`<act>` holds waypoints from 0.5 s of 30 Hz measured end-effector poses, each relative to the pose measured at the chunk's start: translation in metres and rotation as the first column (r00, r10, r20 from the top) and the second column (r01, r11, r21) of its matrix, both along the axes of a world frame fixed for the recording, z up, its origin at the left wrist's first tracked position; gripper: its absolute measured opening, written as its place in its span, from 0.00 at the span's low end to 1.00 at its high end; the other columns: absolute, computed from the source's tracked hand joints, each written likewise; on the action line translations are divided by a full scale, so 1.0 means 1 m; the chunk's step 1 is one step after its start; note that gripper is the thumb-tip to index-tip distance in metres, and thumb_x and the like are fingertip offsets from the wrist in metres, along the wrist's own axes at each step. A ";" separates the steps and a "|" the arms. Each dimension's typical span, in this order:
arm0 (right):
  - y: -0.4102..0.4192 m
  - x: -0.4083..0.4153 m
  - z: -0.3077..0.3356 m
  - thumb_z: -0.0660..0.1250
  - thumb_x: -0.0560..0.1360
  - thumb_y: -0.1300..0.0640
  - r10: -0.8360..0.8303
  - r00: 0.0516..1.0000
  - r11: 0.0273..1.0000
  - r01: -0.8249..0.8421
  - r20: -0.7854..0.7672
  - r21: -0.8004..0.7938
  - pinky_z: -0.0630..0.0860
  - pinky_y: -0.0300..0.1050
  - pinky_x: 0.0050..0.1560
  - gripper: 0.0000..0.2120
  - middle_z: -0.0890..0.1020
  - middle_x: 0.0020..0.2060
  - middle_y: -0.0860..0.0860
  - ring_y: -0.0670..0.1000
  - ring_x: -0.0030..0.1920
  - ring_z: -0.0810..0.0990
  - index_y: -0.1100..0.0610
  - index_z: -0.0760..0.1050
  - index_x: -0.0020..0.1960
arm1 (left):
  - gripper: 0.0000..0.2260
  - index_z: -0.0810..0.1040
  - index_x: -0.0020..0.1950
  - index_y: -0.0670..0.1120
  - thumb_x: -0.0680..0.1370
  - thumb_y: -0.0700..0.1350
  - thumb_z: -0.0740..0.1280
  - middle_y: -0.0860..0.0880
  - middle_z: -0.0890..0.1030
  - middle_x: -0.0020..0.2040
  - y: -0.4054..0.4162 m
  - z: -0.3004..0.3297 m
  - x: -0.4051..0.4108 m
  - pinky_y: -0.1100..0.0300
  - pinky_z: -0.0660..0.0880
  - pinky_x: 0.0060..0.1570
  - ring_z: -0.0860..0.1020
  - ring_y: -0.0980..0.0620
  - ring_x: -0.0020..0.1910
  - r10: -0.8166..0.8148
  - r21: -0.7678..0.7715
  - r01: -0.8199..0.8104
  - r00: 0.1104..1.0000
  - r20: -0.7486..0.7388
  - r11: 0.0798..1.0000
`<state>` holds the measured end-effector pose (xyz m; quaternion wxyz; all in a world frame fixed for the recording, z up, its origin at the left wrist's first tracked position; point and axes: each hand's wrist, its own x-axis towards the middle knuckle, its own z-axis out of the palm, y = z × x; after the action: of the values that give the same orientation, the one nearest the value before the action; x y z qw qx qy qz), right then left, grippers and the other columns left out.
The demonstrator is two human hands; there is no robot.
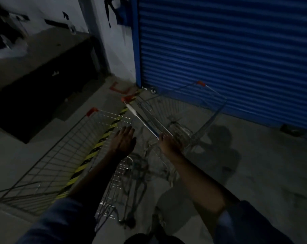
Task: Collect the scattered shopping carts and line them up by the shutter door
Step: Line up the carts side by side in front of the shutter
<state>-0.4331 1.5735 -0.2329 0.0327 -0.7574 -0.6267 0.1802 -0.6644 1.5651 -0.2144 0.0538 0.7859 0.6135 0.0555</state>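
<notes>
While the right hand (168,143) gripped the near end of the cart handle (142,120), the left hand (122,140) hovered open just beside it, over another cart (64,152) lying to its left. The held cart (184,111) stretched ahead of the right hand, its basket pointing toward the shutter door (228,50), its handle bar running away to the left.
</notes>
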 end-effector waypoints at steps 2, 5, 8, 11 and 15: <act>0.006 0.012 -0.017 0.32 0.80 0.34 -0.012 0.999 1.000 0.013 0.032 -0.025 0.77 0.58 0.61 0.45 0.87 0.51 0.59 0.62 0.57 0.84 0.54 0.84 0.60 | 0.23 0.73 0.75 0.41 0.84 0.53 0.57 0.40 0.73 0.76 0.022 -0.004 0.000 0.43 0.69 0.71 0.71 0.37 0.74 -0.032 0.057 0.031 0.999 0.010 0.998; 0.007 0.031 -0.014 0.40 0.85 0.38 -0.006 0.999 0.982 0.014 0.042 -0.189 0.66 0.60 0.73 0.34 0.84 0.61 0.59 0.60 0.66 0.79 0.53 0.78 0.70 | 0.24 0.73 0.75 0.38 0.85 0.51 0.57 0.37 0.75 0.73 0.054 -0.010 0.010 0.40 0.70 0.71 0.73 0.35 0.71 -0.072 0.148 0.061 0.995 0.067 0.987; -0.008 0.070 -0.002 0.49 0.84 0.39 -0.117 0.983 0.976 0.087 -0.140 -0.202 0.67 0.55 0.74 0.31 0.79 0.68 0.61 0.61 0.71 0.75 0.60 0.76 0.71 | 0.24 0.71 0.77 0.39 0.85 0.50 0.56 0.37 0.74 0.75 0.078 -0.022 0.028 0.40 0.67 0.72 0.72 0.35 0.73 -0.092 0.140 0.079 0.992 0.091 0.987; -0.021 0.124 -0.006 0.55 0.85 0.42 -0.176 0.984 0.971 0.170 -0.025 -0.168 0.57 0.61 0.80 0.25 0.81 0.66 0.56 0.59 0.72 0.75 0.56 0.80 0.68 | 0.23 0.74 0.75 0.41 0.86 0.51 0.55 0.38 0.75 0.74 0.089 -0.040 0.046 0.39 0.63 0.74 0.72 0.35 0.73 -0.201 0.169 0.196 0.980 0.013 0.966; -0.056 0.192 0.003 0.48 0.86 0.38 -0.135 0.965 0.961 0.183 0.225 -0.208 0.50 0.63 0.80 0.28 0.84 0.63 0.51 0.55 0.71 0.76 0.51 0.80 0.67 | 0.15 0.84 0.55 0.44 0.85 0.51 0.61 0.40 0.85 0.53 0.074 -0.038 0.101 0.39 0.65 0.72 0.81 0.37 0.57 -0.314 0.217 0.313 0.949 -0.031 0.924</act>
<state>-0.2413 1.5179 -0.2302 -0.1054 -0.8191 -0.5387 0.1668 -0.5634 1.6390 -0.2527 -0.0239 0.8749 0.4698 0.1152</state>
